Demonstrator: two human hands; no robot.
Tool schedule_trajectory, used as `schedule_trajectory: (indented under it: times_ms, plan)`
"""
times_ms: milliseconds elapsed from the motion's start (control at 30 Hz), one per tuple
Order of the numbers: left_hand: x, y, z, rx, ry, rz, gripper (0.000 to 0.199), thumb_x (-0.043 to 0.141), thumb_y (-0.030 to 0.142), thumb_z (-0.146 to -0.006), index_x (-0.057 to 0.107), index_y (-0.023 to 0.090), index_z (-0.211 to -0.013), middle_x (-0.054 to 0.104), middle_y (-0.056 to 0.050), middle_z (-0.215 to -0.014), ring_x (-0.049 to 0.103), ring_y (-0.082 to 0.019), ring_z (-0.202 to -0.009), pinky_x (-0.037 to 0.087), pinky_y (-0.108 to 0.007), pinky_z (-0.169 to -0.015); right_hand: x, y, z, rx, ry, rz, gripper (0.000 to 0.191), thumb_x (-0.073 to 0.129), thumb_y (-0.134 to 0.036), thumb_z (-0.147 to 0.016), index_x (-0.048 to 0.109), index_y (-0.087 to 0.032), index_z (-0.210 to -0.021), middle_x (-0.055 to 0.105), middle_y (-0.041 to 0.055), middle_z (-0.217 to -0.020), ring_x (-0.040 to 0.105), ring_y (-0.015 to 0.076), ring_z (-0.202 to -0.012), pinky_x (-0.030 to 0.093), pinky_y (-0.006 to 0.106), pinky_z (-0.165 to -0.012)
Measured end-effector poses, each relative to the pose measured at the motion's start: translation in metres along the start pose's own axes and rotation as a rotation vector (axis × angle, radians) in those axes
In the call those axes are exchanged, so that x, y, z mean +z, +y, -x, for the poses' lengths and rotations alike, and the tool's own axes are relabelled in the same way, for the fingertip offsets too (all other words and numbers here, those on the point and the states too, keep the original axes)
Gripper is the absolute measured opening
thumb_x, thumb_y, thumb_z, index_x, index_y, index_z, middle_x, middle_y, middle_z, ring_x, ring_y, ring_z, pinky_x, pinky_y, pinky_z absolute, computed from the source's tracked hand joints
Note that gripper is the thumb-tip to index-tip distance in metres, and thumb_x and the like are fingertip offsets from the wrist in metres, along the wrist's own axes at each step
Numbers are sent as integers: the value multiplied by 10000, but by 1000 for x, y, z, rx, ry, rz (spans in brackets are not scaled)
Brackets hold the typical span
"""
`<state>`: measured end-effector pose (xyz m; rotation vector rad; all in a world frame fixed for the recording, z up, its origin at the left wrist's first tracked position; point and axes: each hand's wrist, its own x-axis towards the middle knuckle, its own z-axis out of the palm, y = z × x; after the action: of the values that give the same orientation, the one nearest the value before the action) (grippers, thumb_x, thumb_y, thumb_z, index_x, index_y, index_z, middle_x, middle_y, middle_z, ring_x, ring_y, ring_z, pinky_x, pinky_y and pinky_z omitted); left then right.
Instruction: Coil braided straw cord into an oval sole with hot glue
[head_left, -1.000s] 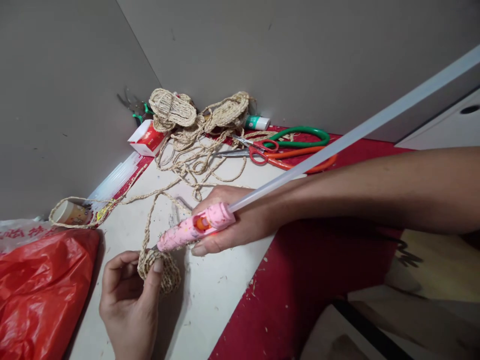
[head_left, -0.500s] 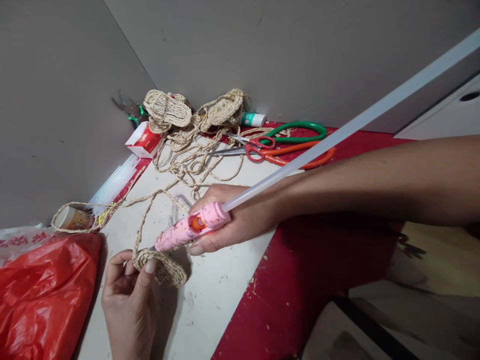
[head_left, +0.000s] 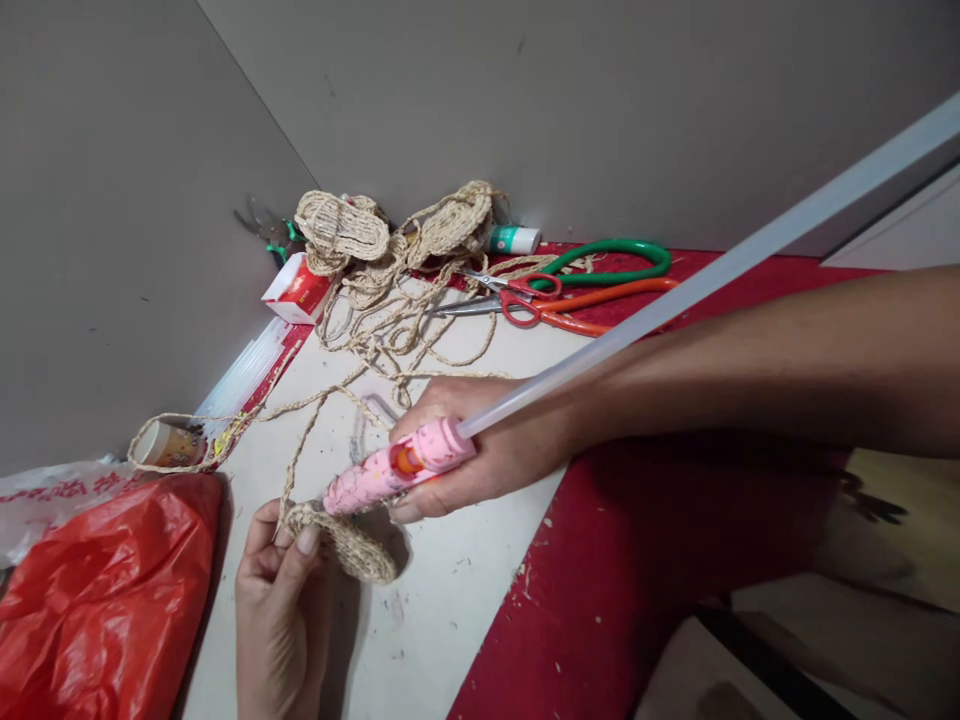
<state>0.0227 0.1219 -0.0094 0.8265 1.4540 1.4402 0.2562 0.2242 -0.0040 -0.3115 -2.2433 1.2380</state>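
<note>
My left hand [head_left: 285, 590] pinches the near-left end of a small coiled oval of braided straw cord [head_left: 364, 550] between thumb and fingers. From that end a loose length of the braid [head_left: 301, 455] runs up toward a tangle of cord. A pink hot glue gun [head_left: 401, 467] is gripped in my right hand [head_left: 487, 450], its nozzle at the edge of the coil; the coil's rim partly hides the tip. Out of the gun's back end a long translucent glue stick [head_left: 675, 295] slants up to the right.
At the back lie braided cord bundles [head_left: 341, 228], scissors with green and orange handles [head_left: 607, 265], small red scissors [head_left: 529, 298], green-handled pliers [head_left: 274, 230] and a red-white box [head_left: 298, 290]. Spare glue sticks [head_left: 244, 370], a paper cup [head_left: 171, 445] and a red plastic bag [head_left: 112, 590] are left. Grey panels rise behind.
The whole view has shifted slightly, so everything sits a little further right. The coil is tilted more edge-on in my left hand, with the glue gun's nozzle still against it.
</note>
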Motion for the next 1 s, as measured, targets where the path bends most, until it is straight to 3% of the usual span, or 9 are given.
schedule_trajectory:
  times_ms: [100,300,567,833,1000]
  plan:
    - [4,2,0,-37,27,-25,353,840,242,-580,610,187,-842,584,23,-710,540,-74,-608,462,-156,-584,0,-2,0,60,13,31,336,597,-376,-812,465,-133,-622,397,-69,-526,341,30,-480,277,147,-445]
    - [7,-4,-3,9,74,-137,385,816,408,-565,606,236,-838,587,4,-697,534,-134,-579,457,-244,-524,-2,-4,-2,44,-19,-23,333,603,-345,-804,434,-139,-602,380,-77,-507,332,21,-464,291,122,-442]
    - [4,-10,-6,28,82,-186,390,780,471,-572,599,245,-833,527,10,-640,496,-133,-537,456,-275,-526,2,3,2,45,10,-25,319,613,-374,-791,477,-137,-625,415,-67,-540,361,32,-492,306,140,-457]
    - [3,-9,-5,11,62,-204,353,752,488,-617,584,262,-830,603,-4,-729,582,-186,-612,488,-332,-572,3,5,1,2,24,-26,327,638,-357,-788,489,-126,-611,426,-67,-518,341,20,-464,285,147,-447]
    - [5,-7,-3,-5,40,-153,340,746,453,-633,565,235,-820,607,-21,-764,634,-236,-790,516,-353,-662,1,2,0,-28,19,59,319,633,-335,-809,497,-123,-615,446,-67,-507,366,19,-466,306,158,-497]
